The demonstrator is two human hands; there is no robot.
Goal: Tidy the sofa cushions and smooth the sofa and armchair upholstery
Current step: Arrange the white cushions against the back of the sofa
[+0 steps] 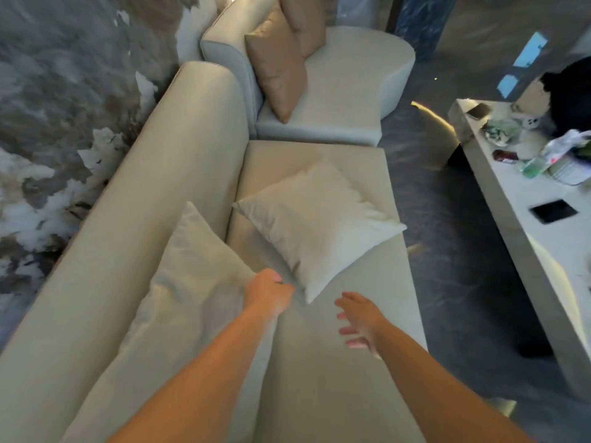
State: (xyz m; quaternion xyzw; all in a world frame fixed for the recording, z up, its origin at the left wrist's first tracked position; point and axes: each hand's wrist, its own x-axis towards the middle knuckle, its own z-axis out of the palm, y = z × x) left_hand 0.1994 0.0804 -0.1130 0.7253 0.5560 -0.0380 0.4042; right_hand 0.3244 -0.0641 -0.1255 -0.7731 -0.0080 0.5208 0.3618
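Long cream sofa (319,362) with a smooth, matte, faintly woven seat and a rounded, bolster-like backrest (134,199) along the left. Near cushion (179,302): pale off-white, soft and creased, leaning against the backrest, its right corner pinched in the left hand (268,290), fingers curled closed on the fabric. Second cushion (316,225): square, white, plump, wrinkled toward its corners, lying flat and turned diamond-wise on the seat, just beyond both hands. Right hand (359,319) hovering above the seat, fingers spread wide, gripping nothing. Beyond the sofa end, a pale grey-white armchair (345,91) with a curved, rounded seat edge, carrying two tan cushions (278,68) with a leathery sheen, propped upright against its back. At right, a glossy white surface (524,225) with a flat black rectangle (553,211) and crumpled plastic clutter (563,155); any labels there too blurred to read. Dark marbled floor (447,251); mottled grey, brown and white wall (57,107) behind the backrest.
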